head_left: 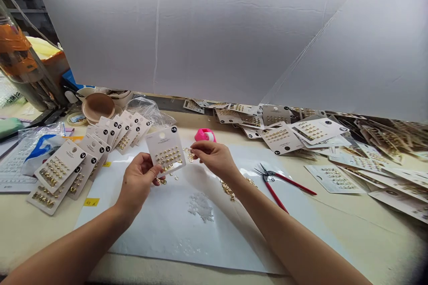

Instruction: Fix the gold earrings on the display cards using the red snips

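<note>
My left hand [140, 182] grips a white earring card [166, 147] by its lower left edge, thumb on the front. Rows of small gold earrings are fixed to the card, and it is held tilted toward me. Loose gold hoop earrings [176, 177] lie just below it. To the right of the card, my right hand [216, 156] is pinched, palm down, close to a few gold hoops [190, 155]; whether one is between the fingertips is too small to tell. Beneath my right forearm lies a pile of gold earrings [228, 190].
Red-handled pliers [267, 178] lie on the white sheet [150, 231], near a patch of tiny clear pieces [200, 207]. A pink tape dispenser [204, 135] stands behind. Filled earring cards [62, 164] overlap at left; more cards [281, 138] are heaped at right, below a large white panel [214, 31].
</note>
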A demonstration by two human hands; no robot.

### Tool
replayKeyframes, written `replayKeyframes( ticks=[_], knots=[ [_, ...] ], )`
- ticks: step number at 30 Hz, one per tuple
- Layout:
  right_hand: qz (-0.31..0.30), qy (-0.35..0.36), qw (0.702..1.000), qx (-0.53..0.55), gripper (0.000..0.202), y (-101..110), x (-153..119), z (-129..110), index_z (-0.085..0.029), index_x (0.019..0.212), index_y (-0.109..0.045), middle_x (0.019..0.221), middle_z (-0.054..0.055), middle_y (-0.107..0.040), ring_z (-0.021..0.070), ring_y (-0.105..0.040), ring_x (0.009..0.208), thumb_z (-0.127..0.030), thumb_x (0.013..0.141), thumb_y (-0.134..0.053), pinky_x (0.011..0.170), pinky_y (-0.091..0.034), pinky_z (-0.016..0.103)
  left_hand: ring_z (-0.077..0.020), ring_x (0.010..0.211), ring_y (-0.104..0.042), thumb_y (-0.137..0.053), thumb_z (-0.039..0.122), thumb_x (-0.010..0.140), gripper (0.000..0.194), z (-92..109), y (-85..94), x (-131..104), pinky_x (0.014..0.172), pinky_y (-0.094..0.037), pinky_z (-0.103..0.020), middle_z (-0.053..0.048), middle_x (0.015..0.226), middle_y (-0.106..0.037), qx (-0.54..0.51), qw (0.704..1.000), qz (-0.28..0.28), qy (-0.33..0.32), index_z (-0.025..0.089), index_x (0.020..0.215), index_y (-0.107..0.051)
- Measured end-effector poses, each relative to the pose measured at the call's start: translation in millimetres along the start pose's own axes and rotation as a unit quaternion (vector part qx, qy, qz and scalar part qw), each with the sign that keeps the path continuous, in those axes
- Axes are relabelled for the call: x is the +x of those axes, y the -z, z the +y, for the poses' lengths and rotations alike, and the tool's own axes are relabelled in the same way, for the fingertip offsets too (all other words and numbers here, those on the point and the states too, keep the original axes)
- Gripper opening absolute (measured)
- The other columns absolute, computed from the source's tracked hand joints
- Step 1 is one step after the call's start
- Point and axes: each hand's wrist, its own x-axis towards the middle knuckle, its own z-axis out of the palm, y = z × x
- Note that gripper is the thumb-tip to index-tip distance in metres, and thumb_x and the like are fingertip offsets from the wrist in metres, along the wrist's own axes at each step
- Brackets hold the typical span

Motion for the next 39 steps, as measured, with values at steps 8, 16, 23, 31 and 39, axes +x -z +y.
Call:
replayKeyframes(
  ticks=[8,16,23,31,39],
  knots=[
    [-0.016,-0.125,0.956,0.263,0.019,12,-25,-11,-0.017,0.071,-0.057,0.064,0.001,-0.064,0.0134,-0.060,0.059,-0.031,0.063,-0.069,0.055,-0.049,0.027,-0.0105,0.057,-0.054,-0.067,0.024,0.070,0.010,-4,3.0,0,0.050,-0.042,-0.020,0.001,0.066,-0.062,0.065,0.997,-0.044,0.000,0.018,0.076,-0.060],
    [-0.008,-0.113,0.957,0.269,0.023,13,-33,-19,-0.016,0.080,-0.067,0.073,0.004,-0.068,0.0162,-0.063,0.068,-0.033,0.064,-0.070,0.066,-0.053,0.033,-0.0123,0.061,-0.059,-0.066,0.029,0.071,0.021,-11,0.6,4,0.056,-0.050,-0.026,-0.001,0.075,-0.064,-0.003,0.998,-0.031,0.048,0.018,0.084,-0.054],
    [-0.050,-0.013,0.976,0.211,0.013,-6,-53,-50,-0.019,0.080,-0.069,0.073,0.005,-0.070,0.0178,-0.066,0.068,-0.028,0.072,-0.062,0.062,-0.055,0.033,-0.0139,0.069,-0.061,-0.067,0.028,0.070,0.023,-10,0.4,4,0.061,-0.053,-0.029,-0.004,0.086,-0.064,-0.044,0.996,-0.035,0.069,0.017,0.085,-0.053],
    [0.056,0.228,0.971,0.038,0.023,-34,-60,-54,-0.022,0.083,-0.068,0.075,0.002,-0.069,0.0152,-0.063,0.069,-0.009,0.081,-0.050,0.062,-0.051,0.028,-0.0125,0.068,-0.060,-0.066,0.027,0.072,0.020,-6,-1.1,-3,0.066,-0.054,-0.030,0.000,0.079,-0.060,-0.047,0.993,-0.076,0.070,0.016,0.082,-0.054],
    [0.084,0.256,0.963,-0.018,0.017,-40,-60,-48,-0.020,0.080,-0.065,0.073,0.004,-0.062,0.0152,-0.057,0.067,-0.010,0.080,-0.052,0.056,-0.047,0.026,-0.0123,0.069,-0.060,-0.067,0.027,0.072,0.020,-6,-3.2,-6,0.064,-0.054,-0.028,-0.001,0.078,-0.062,-0.055,0.993,-0.083,0.056,0.016,0.083,-0.055]
  ],
)
